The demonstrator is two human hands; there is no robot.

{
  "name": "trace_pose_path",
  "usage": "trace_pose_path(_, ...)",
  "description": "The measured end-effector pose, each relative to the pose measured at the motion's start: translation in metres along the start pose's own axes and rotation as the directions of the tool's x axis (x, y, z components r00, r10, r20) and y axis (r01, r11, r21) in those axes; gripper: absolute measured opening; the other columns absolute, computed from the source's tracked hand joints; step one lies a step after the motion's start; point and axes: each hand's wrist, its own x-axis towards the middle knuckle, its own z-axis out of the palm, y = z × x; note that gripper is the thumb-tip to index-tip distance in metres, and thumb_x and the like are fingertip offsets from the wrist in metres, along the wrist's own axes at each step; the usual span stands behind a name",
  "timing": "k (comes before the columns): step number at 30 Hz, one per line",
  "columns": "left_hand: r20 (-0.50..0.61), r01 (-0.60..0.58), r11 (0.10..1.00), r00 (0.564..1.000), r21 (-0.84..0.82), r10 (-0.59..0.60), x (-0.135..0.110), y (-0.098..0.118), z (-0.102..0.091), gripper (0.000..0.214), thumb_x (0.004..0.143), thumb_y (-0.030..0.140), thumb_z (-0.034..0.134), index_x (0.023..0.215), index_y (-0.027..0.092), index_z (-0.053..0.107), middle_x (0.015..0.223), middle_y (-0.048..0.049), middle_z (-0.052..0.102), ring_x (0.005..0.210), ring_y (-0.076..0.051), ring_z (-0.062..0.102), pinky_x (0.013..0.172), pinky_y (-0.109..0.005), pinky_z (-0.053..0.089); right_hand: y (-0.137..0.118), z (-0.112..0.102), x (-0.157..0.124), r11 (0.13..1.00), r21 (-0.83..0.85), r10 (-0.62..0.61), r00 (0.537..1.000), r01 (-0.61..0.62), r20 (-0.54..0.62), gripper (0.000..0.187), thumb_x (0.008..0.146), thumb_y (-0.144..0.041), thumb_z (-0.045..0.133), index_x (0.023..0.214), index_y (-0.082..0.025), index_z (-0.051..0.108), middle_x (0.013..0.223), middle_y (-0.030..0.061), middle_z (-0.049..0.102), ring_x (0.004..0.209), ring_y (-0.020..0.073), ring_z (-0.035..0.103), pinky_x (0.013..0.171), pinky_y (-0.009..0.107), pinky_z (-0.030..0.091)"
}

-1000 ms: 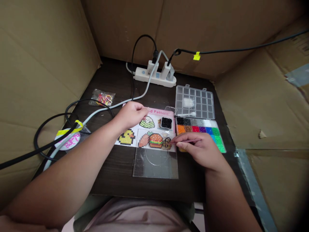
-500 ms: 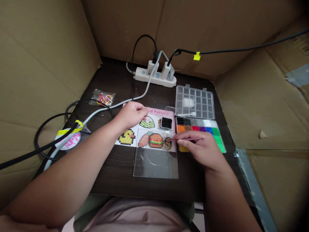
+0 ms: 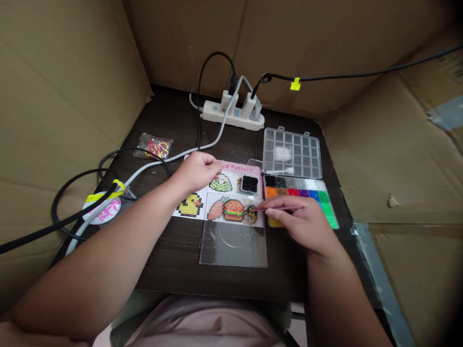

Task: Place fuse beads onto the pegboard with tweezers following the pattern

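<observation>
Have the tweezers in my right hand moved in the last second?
Yes. The tweezers have shifted slightly left, their tip now nearer the left edge of the clear pegboard.

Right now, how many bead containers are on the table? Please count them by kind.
Clear compartment box of coloured beads: 1
Clear compartment box with mostly unfilled cells: 1
Small tray of black beads: 1
Total: 3

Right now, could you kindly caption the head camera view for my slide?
Right hand holds tweezers over a bead pattern sheet; left hand rests at its edge.
</observation>
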Motion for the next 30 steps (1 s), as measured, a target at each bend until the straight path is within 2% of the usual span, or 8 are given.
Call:
trace_pose_path(19, 0.000, -0.012, 1.000, 1.000, 0.003, 0.012, 0.0011, -0.0015, 0.0000, 0.026, 0.077, 0.038, 0.051, 0.062, 0.017, 0.056, 0.050, 0.0008, 0.046, 0.043, -0.007, 0.035, 0.046, -0.025, 0.025, 0.0013, -0.0008, -0.0008, 1.000, -0.001, -0.009, 1.000, 0.009, -0.009, 0.011, 0.076, -0.028, 0.066, 0.082, -0.022, 0.074, 0.088, 0.0050, 0.073, 0.082, 0.0186, 0.068, 0.073, 0.029, 0.055)
trace_pose_path(30, 0.002, -0.012, 1.000, 1.000, 0.005, 0.012, 0.0009, -0.0010, -0.0004, 0.026, 0.077, 0.037, 0.051, 0.062, 0.017, 0.056, 0.050, 0.0006, 0.047, 0.041, -0.007, 0.035, 0.044, -0.024, 0.025, -0.0009, 0.0023, -0.0002, 0.999, 0.047, -0.017, 0.997, 0.021, -0.077, 0.008, 0.075, -0.025, 0.067, 0.080, -0.020, 0.072, 0.086, 0.0046, 0.073, 0.081, 0.0171, 0.068, 0.074, 0.028, 0.055)
